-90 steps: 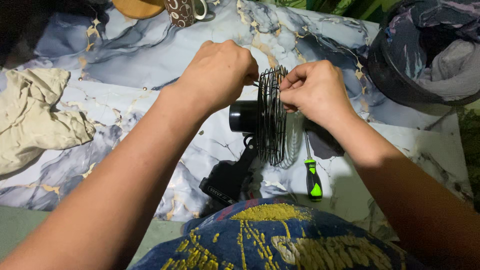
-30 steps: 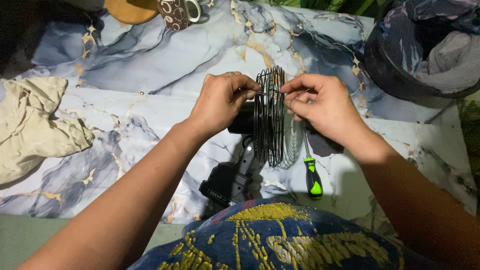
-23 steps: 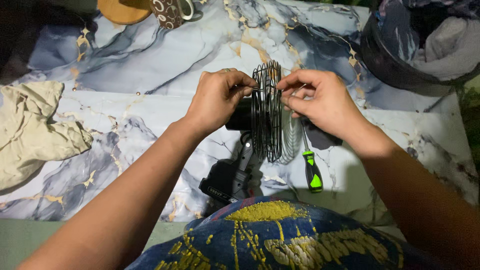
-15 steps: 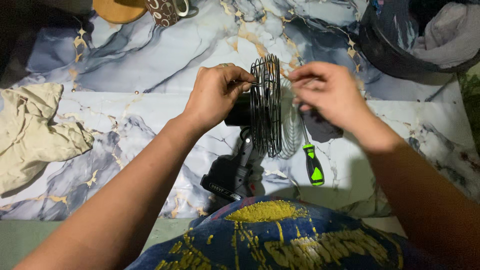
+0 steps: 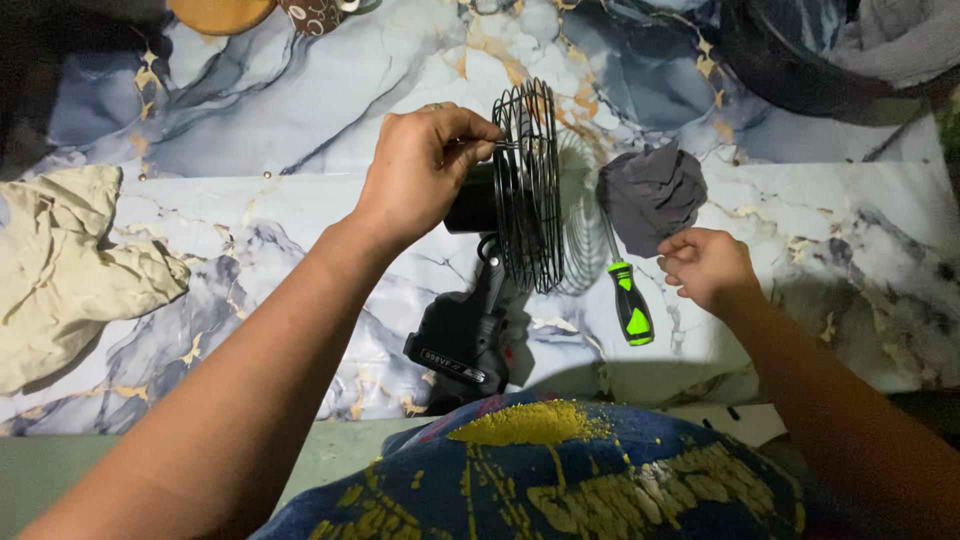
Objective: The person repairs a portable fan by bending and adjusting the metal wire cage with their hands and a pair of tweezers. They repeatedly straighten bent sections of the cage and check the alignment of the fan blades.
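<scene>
A small black fan with a round wire cage (image 5: 528,185) stands on its black base (image 5: 462,338) on a marbled blue and white table cover (image 5: 250,130). My left hand (image 5: 425,165) pinches the rear side of the cage near the motor. My right hand (image 5: 705,268) hovers low to the right of the fan, fingers loosely curled and holding nothing. It is just beside a screwdriver with a green and black handle (image 5: 630,305) and below a crumpled grey cloth (image 5: 652,195). A loose wire grille lies flat behind the fan (image 5: 580,215).
A crumpled cream cloth (image 5: 70,270) lies at the left. A wooden disc (image 5: 220,12) and a patterned mug (image 5: 315,12) sit at the far edge. A dark basin with fabric (image 5: 850,50) is at the top right. My patterned blue and yellow clothing (image 5: 540,470) fills the bottom.
My right hand has let go of the fan cage and dropped down to the right, near the screwdriver. My left hand keeps its hold on the cage.
</scene>
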